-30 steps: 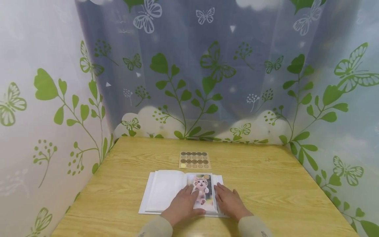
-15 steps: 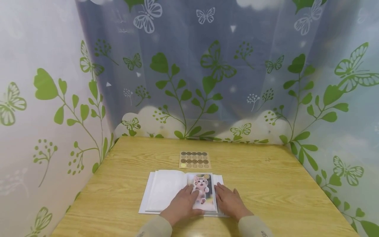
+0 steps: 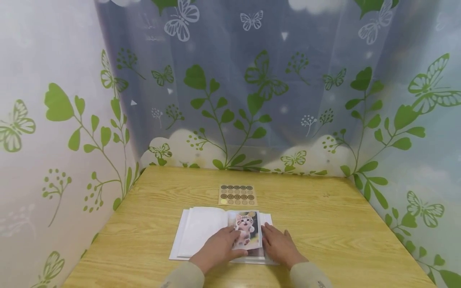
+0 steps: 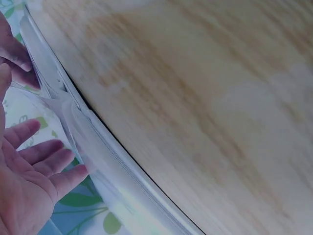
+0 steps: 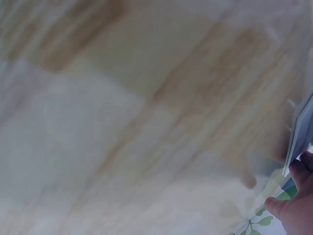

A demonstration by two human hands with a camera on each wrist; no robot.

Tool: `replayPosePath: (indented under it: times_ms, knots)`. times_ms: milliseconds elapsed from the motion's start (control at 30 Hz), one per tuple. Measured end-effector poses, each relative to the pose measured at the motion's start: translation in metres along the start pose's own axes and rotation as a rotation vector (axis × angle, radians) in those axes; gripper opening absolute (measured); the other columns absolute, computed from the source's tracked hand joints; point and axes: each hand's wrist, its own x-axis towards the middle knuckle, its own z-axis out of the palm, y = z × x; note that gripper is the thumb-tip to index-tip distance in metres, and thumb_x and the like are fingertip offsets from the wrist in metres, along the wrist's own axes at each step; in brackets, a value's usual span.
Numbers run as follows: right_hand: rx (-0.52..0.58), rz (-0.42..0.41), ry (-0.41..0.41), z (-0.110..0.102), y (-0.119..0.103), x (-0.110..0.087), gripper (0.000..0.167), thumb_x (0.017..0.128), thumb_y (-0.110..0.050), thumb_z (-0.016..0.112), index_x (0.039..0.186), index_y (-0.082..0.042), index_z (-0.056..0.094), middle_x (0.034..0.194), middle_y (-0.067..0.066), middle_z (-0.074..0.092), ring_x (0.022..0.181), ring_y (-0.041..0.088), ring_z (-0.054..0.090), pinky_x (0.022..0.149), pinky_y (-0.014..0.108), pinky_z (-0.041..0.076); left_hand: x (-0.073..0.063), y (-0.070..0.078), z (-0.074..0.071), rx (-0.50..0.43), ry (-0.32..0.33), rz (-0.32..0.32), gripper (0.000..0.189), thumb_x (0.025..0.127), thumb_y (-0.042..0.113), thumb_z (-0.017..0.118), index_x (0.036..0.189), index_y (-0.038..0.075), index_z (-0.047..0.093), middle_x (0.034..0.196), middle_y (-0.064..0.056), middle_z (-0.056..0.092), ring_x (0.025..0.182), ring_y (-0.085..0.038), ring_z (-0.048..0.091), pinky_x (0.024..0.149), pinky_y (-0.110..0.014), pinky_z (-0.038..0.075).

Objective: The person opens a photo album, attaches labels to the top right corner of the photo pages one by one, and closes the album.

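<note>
A white photo album [image 3: 203, 232] lies spread on the table, its left page white. On the right, a kitten picture [image 3: 245, 228] with a round sticker [image 3: 251, 214] near its top corner sits on a page. The lower edge of that page is raised, and something darker shows beneath. My left hand [image 3: 217, 246] lies over the picture's lower left, thumb out near the raised edge. In the left wrist view its fingers [image 4: 51, 159] look loosely extended beside a clear sleeve [image 4: 73, 122]. My right hand [image 3: 282, 245] rests on the album's right edge, fingers fairly straight.
A sheet of round stickers [image 3: 237, 195] lies beyond the album, with one yellow spot at its lower left. The wooden table [image 3: 324, 224] reaches back to a curtain [image 3: 230, 112] printed with leaves and butterflies, which also stands on both sides.
My left hand has shifted slightly left and its thumb has risen a little. The lower edge of the kitten page has lifted and bent. My right hand stays in place.
</note>
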Motion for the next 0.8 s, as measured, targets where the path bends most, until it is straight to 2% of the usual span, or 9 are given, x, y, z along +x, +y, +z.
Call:
replayPosePath:
  times_ms: [200,433,567,667,800]
  knots:
    - [0.057,0.041,0.001,0.0000,-0.0027,0.0045,0.050,0.101,-0.020,0.051,0.146,-0.001,0.044,0.149,0.020,0.045,0.138,0.038,0.040,0.112,0.070,0.015,-0.0010,-0.0025,-0.0011,0.002,0.017,0.021,0.057,0.087,0.053,0.070,0.121,0.007,0.067,0.122,-0.011,0.066,0.116,-0.027,0.061,0.101,-0.037,0.047]
    - [0.007,-0.003,0.056,0.0002,-0.0057,0.0046,0.046,0.100,-0.022,0.052,0.143,-0.004,0.051,0.146,0.018,0.049,0.136,0.037,0.044,0.107,0.074,0.019,-0.0002,-0.0052,-0.0034,0.004,0.040,0.030,0.050,0.089,0.051,0.068,0.115,0.007,0.069,0.111,-0.007,0.070,0.106,-0.024,0.065,0.095,-0.037,0.051]
    - [-0.025,-0.030,0.081,-0.0016,-0.0071,0.0046,0.045,0.099,-0.021,0.055,0.141,-0.003,0.053,0.144,0.019,0.050,0.134,0.037,0.046,0.106,0.075,0.022,0.0009,-0.0079,-0.0060,-0.020,0.078,0.044,0.033,0.091,0.042,0.067,0.099,0.010,0.071,0.086,0.001,0.068,0.080,-0.014,0.063,0.078,-0.032,0.054]
    - [-0.040,-0.044,0.092,-0.0018,-0.0072,0.0029,0.044,0.099,-0.021,0.055,0.139,-0.003,0.054,0.143,0.019,0.051,0.132,0.037,0.047,0.105,0.074,0.025,-0.0002,-0.0093,-0.0077,-0.056,0.099,0.034,0.022,0.091,0.035,0.064,0.080,0.016,0.063,0.067,0.009,0.054,0.061,-0.008,0.051,0.060,-0.027,0.049]
    - [-0.025,-0.042,0.085,0.0006,-0.0072,-0.0017,0.044,0.100,-0.022,0.055,0.139,-0.003,0.054,0.144,0.019,0.051,0.133,0.037,0.047,0.105,0.074,0.024,-0.0064,-0.0104,-0.0079,-0.116,0.109,0.007,0.019,0.092,0.027,0.059,0.075,0.019,0.057,0.061,0.013,0.046,0.054,-0.005,0.043,0.052,-0.023,0.041]
